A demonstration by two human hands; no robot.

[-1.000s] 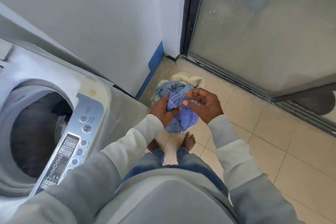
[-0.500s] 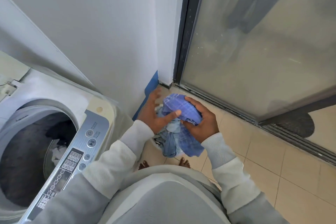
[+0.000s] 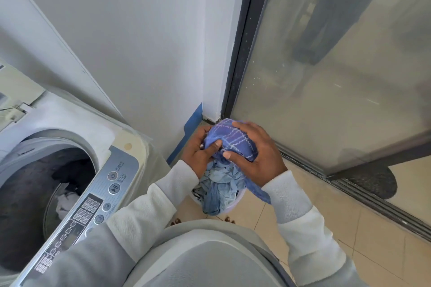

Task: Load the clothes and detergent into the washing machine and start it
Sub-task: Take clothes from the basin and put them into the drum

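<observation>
A bunched blue checked cloth (image 3: 235,141) is held in front of me above the floor. My left hand (image 3: 199,154) grips it from the left, thumb pressed on its front. My right hand (image 3: 255,154) wraps over its top and right side. Pale blue clothes (image 3: 220,190) lie below in a light basket (image 3: 238,200) on the tiles. The top-loading washing machine (image 3: 77,123) stands at the left with its lid up. Its drum (image 3: 35,198) holds dark and white clothes. No detergent is in view.
The machine's control panel (image 3: 93,202) with power and start/pause buttons faces me. A white wall (image 3: 130,37) is behind. A glass sliding door (image 3: 338,65) and its floor track (image 3: 377,202) run along the right. My toes show under the basket.
Both hands lifted the blue cloth up from the basket and bunched it tighter. My view tilted up and turned slightly left, so more of the machine's top shows.
</observation>
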